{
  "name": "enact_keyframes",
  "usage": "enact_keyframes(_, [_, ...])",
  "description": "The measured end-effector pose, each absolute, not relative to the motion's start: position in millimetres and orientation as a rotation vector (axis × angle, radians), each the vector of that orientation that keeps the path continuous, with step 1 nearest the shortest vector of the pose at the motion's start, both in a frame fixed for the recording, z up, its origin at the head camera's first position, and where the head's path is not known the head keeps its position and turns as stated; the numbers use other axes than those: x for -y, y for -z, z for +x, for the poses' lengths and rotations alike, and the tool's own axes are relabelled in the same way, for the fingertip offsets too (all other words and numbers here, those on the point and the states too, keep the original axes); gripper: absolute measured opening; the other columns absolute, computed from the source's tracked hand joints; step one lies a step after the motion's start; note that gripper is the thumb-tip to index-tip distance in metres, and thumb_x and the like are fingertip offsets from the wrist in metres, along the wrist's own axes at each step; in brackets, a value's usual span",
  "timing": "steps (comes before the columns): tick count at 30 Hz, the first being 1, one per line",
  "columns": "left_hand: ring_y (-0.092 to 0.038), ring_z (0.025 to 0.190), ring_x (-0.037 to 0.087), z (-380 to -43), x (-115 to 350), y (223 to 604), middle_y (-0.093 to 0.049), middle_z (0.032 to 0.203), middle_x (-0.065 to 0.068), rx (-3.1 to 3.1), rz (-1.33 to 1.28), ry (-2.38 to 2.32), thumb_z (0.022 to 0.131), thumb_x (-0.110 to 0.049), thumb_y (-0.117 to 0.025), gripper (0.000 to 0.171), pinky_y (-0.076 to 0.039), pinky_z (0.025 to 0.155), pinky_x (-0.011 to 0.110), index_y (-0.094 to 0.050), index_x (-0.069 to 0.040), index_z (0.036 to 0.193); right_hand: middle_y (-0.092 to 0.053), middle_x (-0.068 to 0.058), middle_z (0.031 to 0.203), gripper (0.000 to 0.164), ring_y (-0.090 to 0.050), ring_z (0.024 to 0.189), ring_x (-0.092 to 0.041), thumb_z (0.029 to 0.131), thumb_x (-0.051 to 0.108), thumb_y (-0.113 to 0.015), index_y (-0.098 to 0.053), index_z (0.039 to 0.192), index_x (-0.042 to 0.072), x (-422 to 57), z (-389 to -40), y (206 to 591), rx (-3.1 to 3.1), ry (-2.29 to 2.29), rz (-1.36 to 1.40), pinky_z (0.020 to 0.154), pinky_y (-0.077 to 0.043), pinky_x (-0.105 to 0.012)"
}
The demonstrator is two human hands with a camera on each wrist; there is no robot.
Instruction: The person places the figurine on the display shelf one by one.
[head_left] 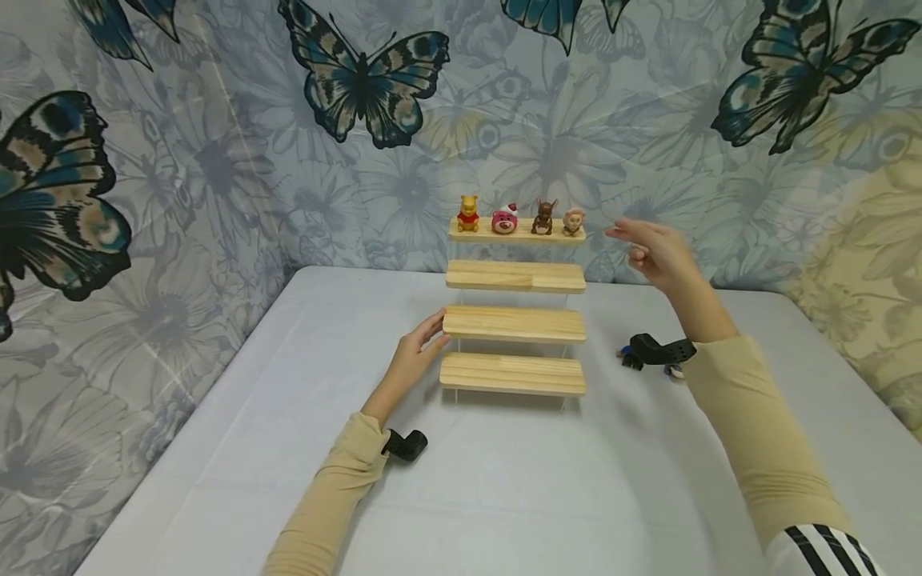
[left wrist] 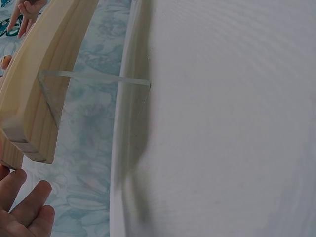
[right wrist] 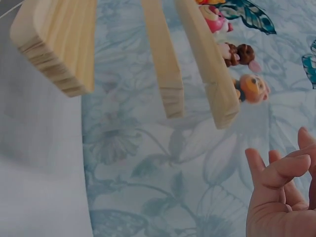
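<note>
A four-step display stand has light wooden shelves (head_left: 515, 323) on clear supports. Along its top shelf (head_left: 517, 237) sit a yellow bear figurine in a red shirt (head_left: 468, 214), a pink bear figurine with a Santa hat (head_left: 504, 220), a brown long-eared figurine (head_left: 543, 218) and a peach-coloured figurine (head_left: 573, 222). My left hand (head_left: 418, 348) touches the left end of the second shelf from the bottom; its fingers (left wrist: 35, 203) are loosely bent in the left wrist view. Off the top shelf's right end, my right hand (head_left: 657, 250) hovers in the air with fingers loosely bent, holding nothing.
Small dark and blue items (head_left: 631, 357) lie on the white-covered table (head_left: 504, 496) right of the stand, partly hidden by the right wrist's black camera (head_left: 657, 350). Another black camera (head_left: 407, 445) is on the left wrist. Butterfly-patterned cloth (head_left: 403, 192) hangs behind.
</note>
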State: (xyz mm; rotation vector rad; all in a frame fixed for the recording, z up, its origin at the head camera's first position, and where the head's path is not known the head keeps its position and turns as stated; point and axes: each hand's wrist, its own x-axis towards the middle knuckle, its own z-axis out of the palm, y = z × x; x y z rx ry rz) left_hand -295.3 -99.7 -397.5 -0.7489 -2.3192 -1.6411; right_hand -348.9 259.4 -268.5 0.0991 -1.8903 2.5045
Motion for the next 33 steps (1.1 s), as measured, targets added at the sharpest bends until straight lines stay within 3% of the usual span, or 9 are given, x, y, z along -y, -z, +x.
enact_keyframes(8, [-0.042,0.116,0.034,-281.4,98.9,382.6,-0.042,0.127,0.026,2.311,-0.777,1.643,0.091,-0.004,-0.052,0.045,-0.035,0.096,0.043,-0.036,0.013,0.130,-0.067,-0.004,0.092,0.012,-0.038,0.043,-0.008,0.085,0.015,-0.062,-0.071,0.092,0.010,-268.9,-339.0,268.2,1.912,-2.513,0.105,0.040,-0.032,-0.019])
enact_keyframes(15, [-0.044,0.117,0.023,-301.1,101.1,407.7,-0.044,0.130,0.014,2.328,-0.729,1.642,0.091,-0.016,-0.054,0.049,-0.035,0.097,0.032,-0.038,0.002,0.134,-0.066,-0.003,0.092,0.014,-0.039,0.044,-0.007,0.087,0.015,-0.060,-0.071,0.093,0.009,-274.0,-333.7,272.8,1.964,-2.476,0.131,0.042,-0.034,-0.019])
enact_keyframes(26, [-0.044,0.117,0.022,-304.5,101.9,409.6,-0.043,0.131,0.014,2.326,-0.723,1.653,0.091,-0.018,-0.053,0.049,-0.034,0.098,0.033,-0.038,0.000,0.134,-0.067,-0.001,0.091,0.013,-0.038,0.044,-0.007,0.088,0.017,-0.058,-0.071,0.089,0.014,-283.2,-324.8,290.8,2.015,-2.469,0.065,0.042,-0.034,-0.018])
enact_keyframes(33, [-0.043,0.116,0.034,-287.6,100.2,387.8,-0.042,0.128,0.024,2.301,-0.764,1.675,0.091,-0.006,-0.053,0.046,-0.033,0.097,0.044,-0.036,0.010,0.131,-0.067,-0.001,0.091,0.014,-0.038,0.045,-0.007,0.088,0.017,-0.058,-0.071,0.090,0.015,-288.8,-320.5,299.8,1.993,-2.478,0.075,0.041,-0.034,-0.019])
